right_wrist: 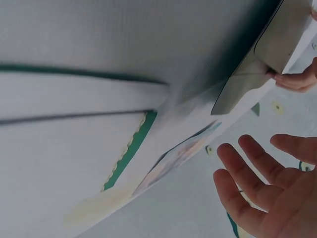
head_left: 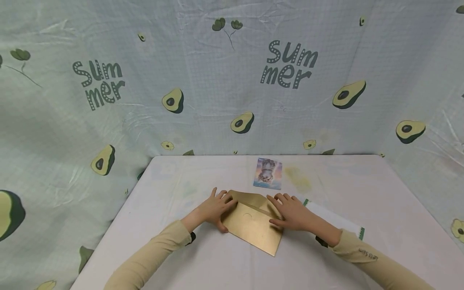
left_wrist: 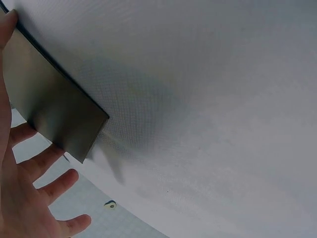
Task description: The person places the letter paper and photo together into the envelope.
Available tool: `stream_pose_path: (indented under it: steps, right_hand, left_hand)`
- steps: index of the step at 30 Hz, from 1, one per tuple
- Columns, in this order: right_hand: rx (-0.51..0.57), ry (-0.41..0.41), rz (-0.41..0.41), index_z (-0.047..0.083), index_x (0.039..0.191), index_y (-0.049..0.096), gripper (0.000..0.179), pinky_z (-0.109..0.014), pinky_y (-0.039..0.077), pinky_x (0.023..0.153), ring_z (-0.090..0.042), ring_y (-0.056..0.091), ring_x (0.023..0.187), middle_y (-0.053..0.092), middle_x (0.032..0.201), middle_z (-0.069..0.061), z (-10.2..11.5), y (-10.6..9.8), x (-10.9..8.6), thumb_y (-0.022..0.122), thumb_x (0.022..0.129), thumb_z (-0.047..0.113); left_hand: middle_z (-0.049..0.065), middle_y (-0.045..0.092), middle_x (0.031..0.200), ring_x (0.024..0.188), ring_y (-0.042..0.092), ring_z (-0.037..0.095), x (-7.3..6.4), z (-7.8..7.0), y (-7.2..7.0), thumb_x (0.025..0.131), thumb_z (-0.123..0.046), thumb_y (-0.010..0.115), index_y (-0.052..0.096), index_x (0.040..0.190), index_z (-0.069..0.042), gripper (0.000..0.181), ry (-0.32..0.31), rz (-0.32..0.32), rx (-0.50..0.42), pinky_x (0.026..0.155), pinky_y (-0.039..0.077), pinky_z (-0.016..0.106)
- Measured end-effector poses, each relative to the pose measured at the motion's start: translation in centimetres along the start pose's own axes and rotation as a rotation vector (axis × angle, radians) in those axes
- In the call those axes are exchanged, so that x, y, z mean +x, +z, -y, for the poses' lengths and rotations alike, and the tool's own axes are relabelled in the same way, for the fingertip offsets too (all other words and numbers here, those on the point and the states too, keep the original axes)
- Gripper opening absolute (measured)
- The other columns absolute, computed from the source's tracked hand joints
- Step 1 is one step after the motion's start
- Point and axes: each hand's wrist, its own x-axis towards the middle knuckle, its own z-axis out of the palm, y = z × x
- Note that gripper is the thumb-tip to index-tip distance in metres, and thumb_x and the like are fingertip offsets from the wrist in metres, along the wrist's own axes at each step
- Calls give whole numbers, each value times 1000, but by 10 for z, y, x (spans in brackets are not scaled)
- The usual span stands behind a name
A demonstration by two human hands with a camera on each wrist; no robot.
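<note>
A gold envelope (head_left: 251, 227) lies at an angle on the white table, its flap (head_left: 250, 197) lifted away from the body. My left hand (head_left: 214, 208) holds its left end. The left wrist view shows the thumb (left_wrist: 7, 27) at one long edge and the index and middle fingertips at the opposite edge; the other two fingers are spread free. Over the envelope's right end is my right hand (head_left: 291, 211), thumb and index finger apart near the flap. In the right wrist view its fingers (right_wrist: 252, 168) are extended with nothing held.
A picture card (head_left: 267, 174) with an animal on it lies beyond the envelope. Partly beneath the right forearm is a white sheet (head_left: 333, 216) with green ends. An avocado-print cloth (head_left: 203, 80) hangs behind the table (head_left: 203, 173).
</note>
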Motion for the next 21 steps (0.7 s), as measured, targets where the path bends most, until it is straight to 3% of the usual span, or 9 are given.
stream_pose_path:
  steps: [10,21]
  right_hand:
    - [-69,4,-70,8,132,42,66,-37,42,67,-24,51,93,52,109,-8,-16,-7,4,58,81,47]
    - [-86,26,-168,5,128,46,63,-40,44,65,-29,53,89,53,106,-13,-41,-12,14,63,79,40]
  left_hand:
    - [9,42,130,119,38,27,1,1,1,58,-73,61,36,136,-15,100,-8,16,0,94,31,59]
    - [6,43,124,116,40,26,2,1,2,55,-73,63,33,138,-13,106,13,-18,-8,92,31,61]
